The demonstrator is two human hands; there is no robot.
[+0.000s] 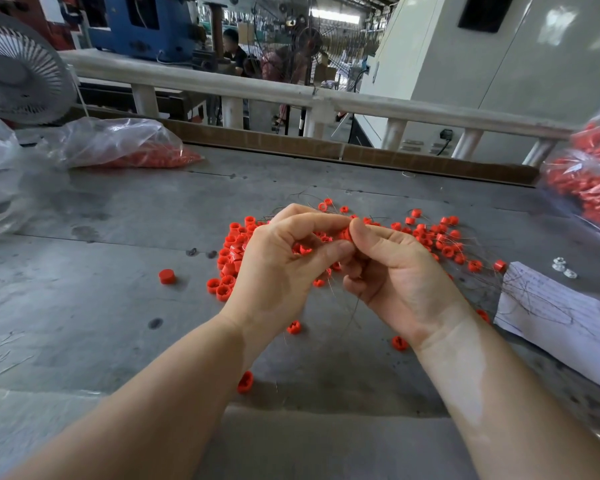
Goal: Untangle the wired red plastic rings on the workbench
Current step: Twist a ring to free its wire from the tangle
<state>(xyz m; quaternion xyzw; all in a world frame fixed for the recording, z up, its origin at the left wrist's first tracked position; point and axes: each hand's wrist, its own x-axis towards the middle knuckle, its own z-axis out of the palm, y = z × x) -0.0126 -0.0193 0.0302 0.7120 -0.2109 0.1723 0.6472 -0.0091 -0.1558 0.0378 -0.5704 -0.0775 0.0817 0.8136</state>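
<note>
Now both hands' fingers [326,221] pinch wired red rings [344,234] btwn fingertips.

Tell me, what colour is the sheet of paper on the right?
The flat paper sheet is white with faint handwritten lines, seen in the head view.

A factory floor is being shown: a scuffed grey counter [118,209] is being flanked by plastic bags [125,143] of red parts, while a blue machine [142,26], industrial fans [18,74] and seated workers [234,51] are being seen beyond a railing [257,88].
</note>
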